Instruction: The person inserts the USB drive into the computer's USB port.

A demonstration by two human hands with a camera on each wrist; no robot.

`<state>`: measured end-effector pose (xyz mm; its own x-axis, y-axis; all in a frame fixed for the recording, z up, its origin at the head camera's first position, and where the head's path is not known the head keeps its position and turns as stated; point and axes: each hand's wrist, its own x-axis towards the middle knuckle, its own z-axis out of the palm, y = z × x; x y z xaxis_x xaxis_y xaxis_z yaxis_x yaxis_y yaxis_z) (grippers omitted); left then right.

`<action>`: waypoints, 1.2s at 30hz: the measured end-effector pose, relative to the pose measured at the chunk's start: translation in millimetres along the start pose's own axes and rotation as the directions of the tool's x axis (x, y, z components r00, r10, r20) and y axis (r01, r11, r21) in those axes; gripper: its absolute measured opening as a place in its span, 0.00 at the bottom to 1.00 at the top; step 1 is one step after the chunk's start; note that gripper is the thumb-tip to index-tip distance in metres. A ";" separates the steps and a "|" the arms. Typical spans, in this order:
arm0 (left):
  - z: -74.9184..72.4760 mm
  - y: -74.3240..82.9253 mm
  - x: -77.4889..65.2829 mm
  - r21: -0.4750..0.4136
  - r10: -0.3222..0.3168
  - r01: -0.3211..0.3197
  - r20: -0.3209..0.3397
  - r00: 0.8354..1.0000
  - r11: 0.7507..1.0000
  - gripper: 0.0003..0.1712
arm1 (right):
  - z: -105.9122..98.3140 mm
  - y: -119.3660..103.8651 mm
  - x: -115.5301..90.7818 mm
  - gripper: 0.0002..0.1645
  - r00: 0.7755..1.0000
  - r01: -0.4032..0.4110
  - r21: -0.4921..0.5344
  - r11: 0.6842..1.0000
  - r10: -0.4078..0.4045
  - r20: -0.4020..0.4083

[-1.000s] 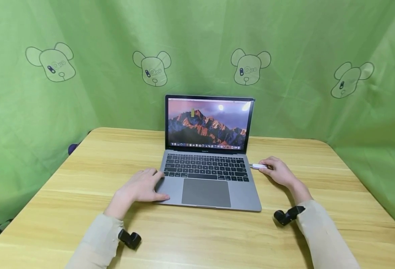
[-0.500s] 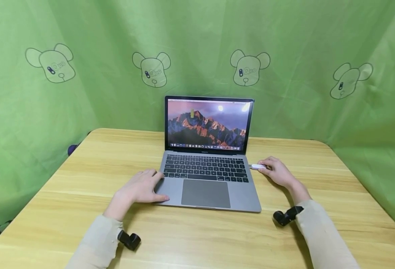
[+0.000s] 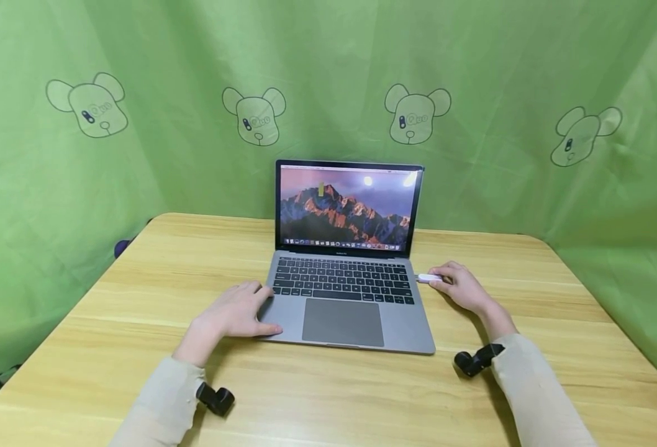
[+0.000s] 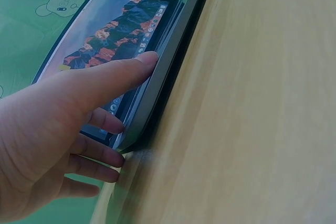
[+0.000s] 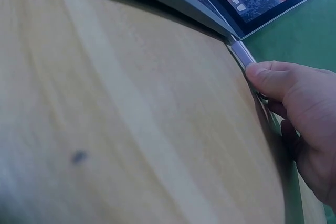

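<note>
An open grey laptop (image 3: 342, 321) stands in the middle of the table, its screen lit with a mountain picture. My left hand (image 3: 236, 310) rests at the laptop's front left corner, the thumb on the palm rest. In the left wrist view its other fingers (image 4: 97, 167) lie loosely along the left side. My right hand (image 3: 462, 285) pinches a small white USB flash drive (image 3: 428, 278) between thumb and fingers. The drive points at the laptop's right side, and its metal end is right at the edge there. In the right wrist view the drive (image 5: 242, 53) meets the laptop's side edge.
The light wooden table (image 3: 328, 397) extends around the laptop on all sides. Green cloth (image 3: 334, 62) printed with bear heads hangs behind and at both sides. A black wrist camera (image 3: 215, 398) sits on the left sleeve, another camera (image 3: 478, 360) on the right.
The flash drive in my right hand has shifted very slightly left toward the laptop, and less of its metal end shows. My left hand stays in place on the laptop.
</note>
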<state>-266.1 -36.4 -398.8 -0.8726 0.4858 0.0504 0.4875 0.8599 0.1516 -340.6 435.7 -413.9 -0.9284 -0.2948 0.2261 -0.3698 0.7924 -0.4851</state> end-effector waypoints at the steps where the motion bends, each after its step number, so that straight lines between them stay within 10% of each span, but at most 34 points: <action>1: 0.2 -0.1 0.0 -0.003 0.000 0.000 0.000 1.000 1.000 0.46 | 0.0 -0.5 0.0 0.17 1.000 -0.001 0.000 1.000 0.001 0.001; 36: -0.4 -0.3 -0.2 -0.002 0.013 -0.013 -0.014 1.000 1.000 0.45 | 4.0 -1.4 1.1 0.20 0.998 -0.062 0.023 0.998 0.062 0.024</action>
<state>-266.1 -36.8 -398.4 -0.8664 0.4950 0.0660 0.4990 0.8529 0.1533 -341.2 432.2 -416.4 -0.9501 -0.2584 0.1751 -0.3120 0.7967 -0.5176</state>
